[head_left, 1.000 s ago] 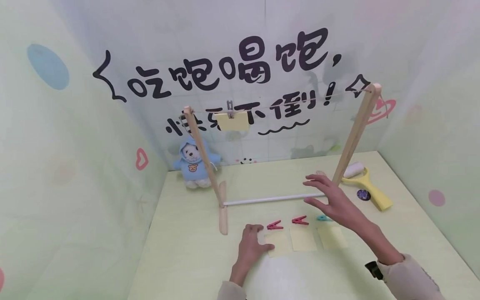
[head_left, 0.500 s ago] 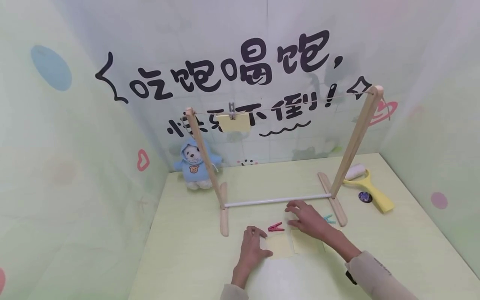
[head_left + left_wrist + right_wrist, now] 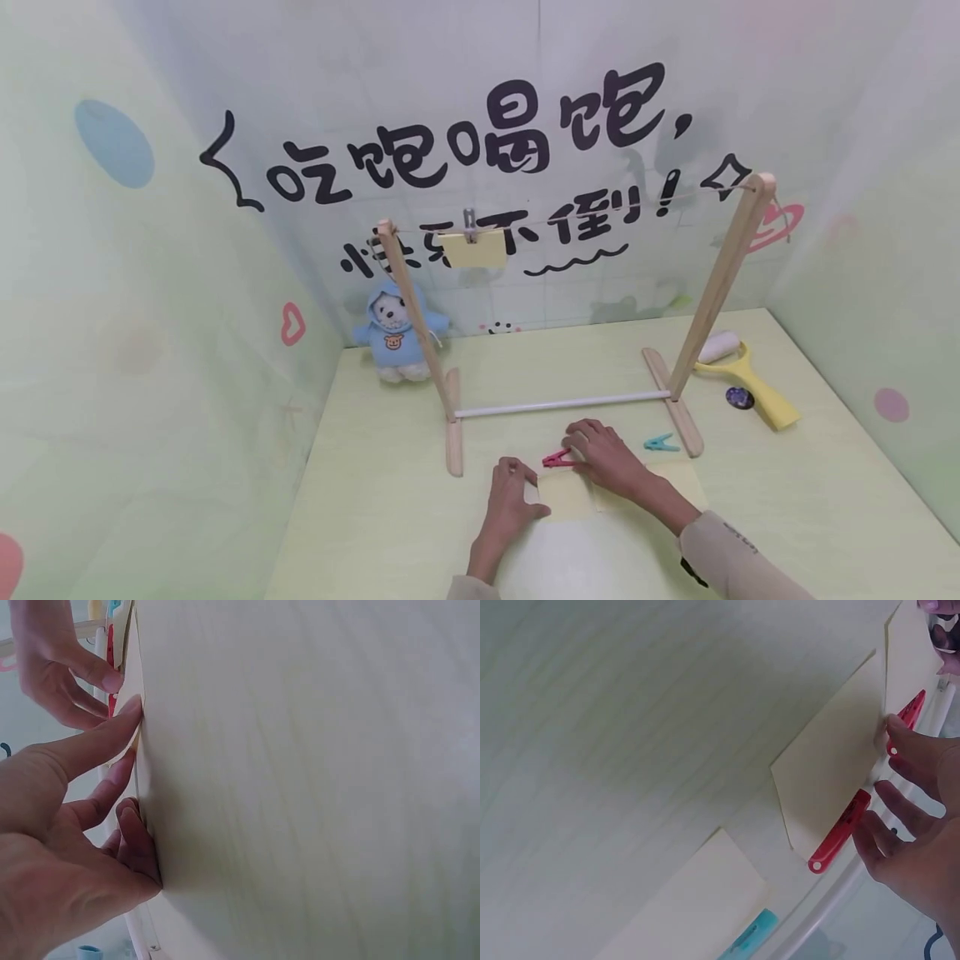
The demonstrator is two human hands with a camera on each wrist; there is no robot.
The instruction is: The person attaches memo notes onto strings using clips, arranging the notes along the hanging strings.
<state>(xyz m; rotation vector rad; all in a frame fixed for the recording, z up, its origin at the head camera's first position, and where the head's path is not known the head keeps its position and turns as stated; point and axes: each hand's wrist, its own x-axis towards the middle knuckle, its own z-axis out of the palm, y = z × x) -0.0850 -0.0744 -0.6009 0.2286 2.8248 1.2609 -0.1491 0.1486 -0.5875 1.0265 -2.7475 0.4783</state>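
My left hand (image 3: 512,507) rests at the left side of the leftmost pale yellow note (image 3: 566,497), thumb and fingertips spread at its edge. My right hand (image 3: 611,458) reaches over the middle note (image 3: 832,757). Its thumb (image 3: 897,726) lies on one end of a red clothespin (image 3: 557,459), with the index finger close to the same end, seemingly pinching it. In the right wrist view, a second red clothespin (image 3: 840,831) lies beside the middle note, near my other fingers; the right hand hides it in the head view. A teal clothespin (image 3: 662,443) lies above the right note (image 3: 684,479).
Behind the hands stands a wooden frame (image 3: 716,292) with a white crossbar (image 3: 562,407) and a string on top. A grey clip (image 3: 470,227) holds a note (image 3: 480,250) on it. A plush toy (image 3: 393,342), yellow-handled roller (image 3: 761,387) and dark round piece (image 3: 740,398) sit nearby.
My right hand has come left and down from beside the frame's right post, past the teal clothespin, to the left red clothespin. My left hand has stayed at the leftmost note.
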